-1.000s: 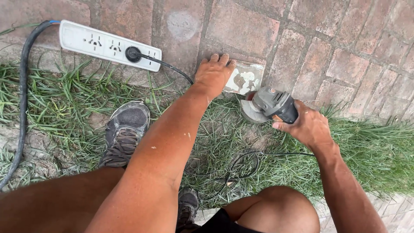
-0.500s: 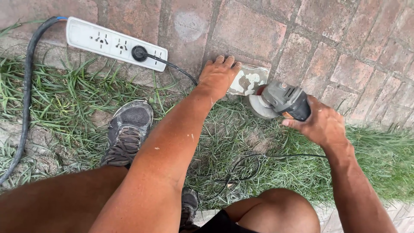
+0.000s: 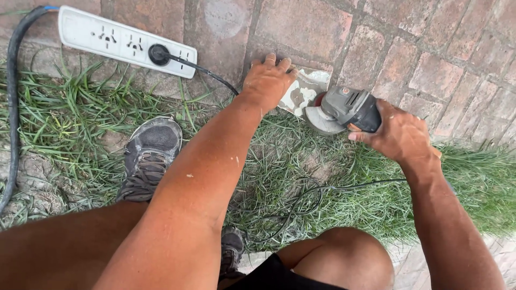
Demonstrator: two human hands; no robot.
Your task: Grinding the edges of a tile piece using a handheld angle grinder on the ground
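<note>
Closer now, right hand (image 3: 400, 137) grips grinder (image 3: 344, 110) at tile (image 3: 303, 91) edge; left hand (image 3: 267, 81) presses flat.

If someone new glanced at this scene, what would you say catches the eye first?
The grey angle grinder in the right hand, its disc at the edge of a pale tile piece that the left hand presses to the brick paving. At upper left, a white power strip holds one black plug.

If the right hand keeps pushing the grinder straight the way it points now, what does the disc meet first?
Most likely the pale, mortar-stained tile piece that the left hand presses down. The right hand aims the angle grinder leftward, and its disc already sits at the tile's edge; whether they touch is unclear.
</note>
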